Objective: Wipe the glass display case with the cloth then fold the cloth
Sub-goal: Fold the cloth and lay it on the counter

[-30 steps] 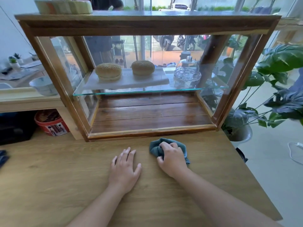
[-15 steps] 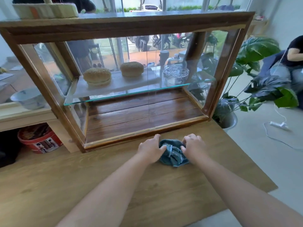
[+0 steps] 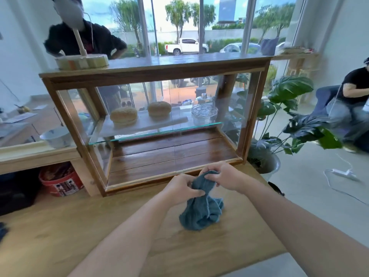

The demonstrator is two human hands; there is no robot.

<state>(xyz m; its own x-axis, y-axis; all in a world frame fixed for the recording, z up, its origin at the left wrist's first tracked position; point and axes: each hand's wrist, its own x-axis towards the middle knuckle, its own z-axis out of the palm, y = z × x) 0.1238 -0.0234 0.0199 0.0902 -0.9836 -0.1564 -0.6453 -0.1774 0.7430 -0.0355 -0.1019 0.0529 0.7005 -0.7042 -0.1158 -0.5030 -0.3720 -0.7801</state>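
Wooden table (image 3: 69,232) fills the lower frame, with big windows and parked cars across the top. On the table, mid-frame, stands the case (image 3: 155,75), timber-framed and glass-fronted. Two buns (image 3: 123,116) and a glass dome (image 3: 204,110) sit on its shelf. A leafy plant (image 3: 289,92) stands right of it, and a red bucket (image 3: 60,182) is tucked under a bench at lower left.

Now to the action, just below centre. The left hand (image 3: 179,188) and right hand (image 3: 225,176) are close together in front of the case's bottom rail. Both pinch the top of the cloth (image 3: 201,212), fingers curled tight into the blue fabric. It hangs crumpled from that double grip, and its lower bunch rests on the table. It is not touching the glass.

My read: the hands are sorting the cloth out and hunting for an edge. Whether the wiping is done I cannot tell, as the glass shows no clear sign either way.

If wiping comes next, one hand must gather the cloth into a pad and press it flat on the front pane. If folding comes next, each hand needs a corner. Then the hands pull apart to open the cloth, lay it flat on the table and bring edge to edge.
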